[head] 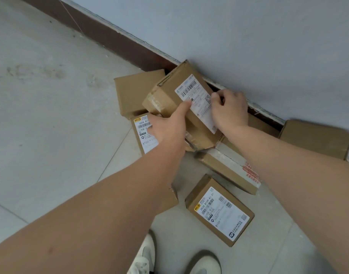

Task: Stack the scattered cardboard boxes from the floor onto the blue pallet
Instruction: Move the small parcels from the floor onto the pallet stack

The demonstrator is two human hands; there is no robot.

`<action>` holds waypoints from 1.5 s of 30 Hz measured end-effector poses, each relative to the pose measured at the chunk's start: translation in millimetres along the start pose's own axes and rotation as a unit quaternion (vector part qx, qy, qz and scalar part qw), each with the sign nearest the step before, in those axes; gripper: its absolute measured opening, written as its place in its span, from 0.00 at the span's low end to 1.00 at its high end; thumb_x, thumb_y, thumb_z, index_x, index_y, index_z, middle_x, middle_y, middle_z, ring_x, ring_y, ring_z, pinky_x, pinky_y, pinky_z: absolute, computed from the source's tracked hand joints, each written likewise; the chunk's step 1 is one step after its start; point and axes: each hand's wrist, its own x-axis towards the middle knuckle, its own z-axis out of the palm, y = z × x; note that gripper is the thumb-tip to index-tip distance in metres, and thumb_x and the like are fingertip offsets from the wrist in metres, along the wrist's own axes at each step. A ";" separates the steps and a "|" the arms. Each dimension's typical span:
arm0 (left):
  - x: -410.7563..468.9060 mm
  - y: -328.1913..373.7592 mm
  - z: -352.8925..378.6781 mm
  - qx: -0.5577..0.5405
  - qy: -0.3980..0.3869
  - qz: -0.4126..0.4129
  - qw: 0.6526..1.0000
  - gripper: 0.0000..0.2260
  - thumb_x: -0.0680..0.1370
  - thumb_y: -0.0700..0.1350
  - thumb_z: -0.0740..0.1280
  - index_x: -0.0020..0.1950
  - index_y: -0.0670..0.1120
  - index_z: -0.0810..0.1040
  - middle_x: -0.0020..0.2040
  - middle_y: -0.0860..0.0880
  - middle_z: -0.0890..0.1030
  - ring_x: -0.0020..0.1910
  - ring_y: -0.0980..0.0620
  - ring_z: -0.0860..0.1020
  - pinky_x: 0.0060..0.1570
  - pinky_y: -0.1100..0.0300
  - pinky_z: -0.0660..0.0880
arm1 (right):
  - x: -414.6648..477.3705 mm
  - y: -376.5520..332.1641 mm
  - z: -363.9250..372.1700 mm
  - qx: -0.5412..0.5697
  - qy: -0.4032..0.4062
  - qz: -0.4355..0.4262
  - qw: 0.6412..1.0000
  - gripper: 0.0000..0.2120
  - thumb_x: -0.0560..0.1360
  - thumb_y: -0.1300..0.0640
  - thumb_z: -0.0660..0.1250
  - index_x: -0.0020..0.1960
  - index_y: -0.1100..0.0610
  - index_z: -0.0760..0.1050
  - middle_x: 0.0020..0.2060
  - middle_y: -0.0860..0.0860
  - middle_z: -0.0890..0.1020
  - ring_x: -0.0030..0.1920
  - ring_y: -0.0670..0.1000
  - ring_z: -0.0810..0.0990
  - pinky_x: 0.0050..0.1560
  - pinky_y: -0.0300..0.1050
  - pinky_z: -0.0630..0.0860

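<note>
My left grip [167, 128] is curled round the near corner of the tilted box [165, 95], thumb laid on its top face at the edge of the white label [197, 97]. My right grip [230, 109] is hooked over the far edge. Both clasp it, and it hangs slanted over the pile by the wall [248, 36]. I cannot tell whether its low corner is clear of the boxes beneath. My worry is that slant: with the thumb partly on slick label and tape, the box could slide out toward me. A dragging corner could also shove the A732 box [145, 135] or the red-taped box [229, 171]. The blue pallet is out of view, so I must turn while loaded, and the B159 box [219, 212] lies just ahead of my shoes [146, 254], easy to trip on.
</note>
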 end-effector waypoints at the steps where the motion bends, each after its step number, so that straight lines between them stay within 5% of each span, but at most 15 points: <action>1: -3.9 3.4 -5.5 0.001 -0.010 0.003 1.000 0.50 0.52 0.62 0.75 0.72 0.54 0.63 0.66 0.50 0.70 0.60 0.47 0.74 0.59 0.44 0.74 | -3.6 -2.9 -2.1 0.015 0.001 0.003 1.000 0.18 0.81 0.44 0.53 0.61 0.52 0.74 0.60 0.54 0.71 0.62 0.54 0.70 0.59 0.49 0.69; 5: -24.8 13.0 -28.0 0.012 -0.050 0.017 0.999 0.47 0.52 0.66 0.74 0.70 0.59 0.67 0.64 0.52 0.74 0.59 0.50 0.76 0.59 0.47 0.74 | -28.7 -15.1 -16.1 0.109 -0.052 0.006 0.993 0.18 0.81 0.44 0.51 0.64 0.46 0.73 0.58 0.44 0.78 0.58 0.49 0.75 0.60 0.51 0.72; 8: -42.6 21.3 -43.2 0.040 -0.040 0.020 0.998 0.47 0.54 0.76 0.65 0.72 0.67 0.60 0.65 0.54 0.74 0.59 0.48 0.77 0.57 0.45 0.75 | -55.0 -21.5 -29.9 0.147 -0.091 0.021 0.985 0.19 0.81 0.46 0.55 0.71 0.44 0.68 0.65 0.42 0.75 0.63 0.46 0.74 0.65 0.50 0.72; 10: -57.2 24.9 -50.4 0.074 -0.047 0.030 0.996 0.44 0.56 0.79 0.57 0.72 0.70 0.55 0.64 0.56 0.75 0.59 0.48 0.77 0.55 0.44 0.76 | -72.3 -23.4 -39.8 0.196 -0.107 0.043 0.974 0.18 0.81 0.47 0.56 0.71 0.43 0.68 0.62 0.41 0.77 0.58 0.44 0.77 0.58 0.47 0.77; 14: -86.1 31.3 -57.1 0.144 -0.064 0.081 0.984 0.32 0.62 0.77 0.48 0.67 0.76 0.55 0.67 0.58 0.74 0.63 0.49 0.75 0.59 0.43 0.74 | -104.4 -32.9 -68.0 0.277 -0.131 0.085 0.948 0.17 0.82 0.49 0.54 0.71 0.41 0.67 0.56 0.40 0.80 0.52 0.42 0.79 0.42 0.37 0.76; 18: -115.5 45.5 -60.1 0.164 -0.085 0.149 0.972 0.26 0.71 0.70 0.47 0.69 0.74 0.53 0.74 0.58 0.66 0.70 0.50 0.68 0.66 0.43 0.69 | -127.5 -43.3 -97.0 0.325 -0.130 0.102 0.931 0.16 0.83 0.50 0.53 0.69 0.40 0.68 0.52 0.41 0.81 0.50 0.44 0.81 0.46 0.44 0.80; 26: -188.4 95.1 -60.9 0.146 -0.114 0.159 0.970 0.19 0.83 0.56 0.51 0.74 0.66 0.58 0.68 0.57 0.73 0.65 0.52 0.74 0.64 0.48 0.72 | -170.8 -60.5 -177.1 0.377 -0.137 0.087 0.912 0.17 0.83 0.52 0.53 0.70 0.39 0.64 0.57 0.44 0.81 0.54 0.47 0.81 0.54 0.54 0.80; 31: -241.5 121.0 -58.5 0.166 -0.180 0.187 0.951 0.20 0.83 0.52 0.52 0.76 0.60 0.59 0.71 0.56 0.71 0.67 0.55 0.72 0.67 0.52 0.69 | -209.1 -67.1 -220.8 0.397 -0.099 0.070 0.910 0.20 0.83 0.47 0.50 0.74 0.35 0.56 0.65 0.42 0.75 0.59 0.45 0.77 0.60 0.51 0.77; 35: -283.4 134.8 -57.3 0.191 -0.225 0.219 0.930 0.21 0.83 0.54 0.52 0.76 0.61 0.54 0.71 0.56 0.70 0.68 0.55 0.70 0.69 0.52 0.66 | -248.0 -75.0 -259.2 0.417 -0.046 0.048 0.906 0.21 0.84 0.49 0.49 0.75 0.36 0.53 0.66 0.39 0.72 0.59 0.41 0.74 0.59 0.39 0.74; 42: -374.6 141.3 -71.6 0.243 -0.337 0.315 0.853 0.24 0.82 0.52 0.54 0.78 0.59 0.51 0.74 0.57 0.65 0.71 0.58 0.66 0.73 0.54 0.61 | -334.2 -72.4 -318.1 0.454 0.051 0.037 0.889 0.22 0.84 0.49 0.49 0.76 0.38 0.52 0.69 0.40 0.69 0.62 0.40 0.72 0.59 0.32 0.71; 45: -418.6 136.8 -86.3 0.247 -0.372 0.325 0.834 0.23 0.84 0.48 0.54 0.78 0.58 0.51 0.75 0.58 0.63 0.72 0.60 0.64 0.73 0.55 0.60 | -383.6 -68.3 -334.9 0.467 0.095 0.024 0.879 0.22 0.84 0.51 0.50 0.77 0.43 0.51 0.72 0.42 0.67 0.68 0.40 0.68 0.68 0.39 0.68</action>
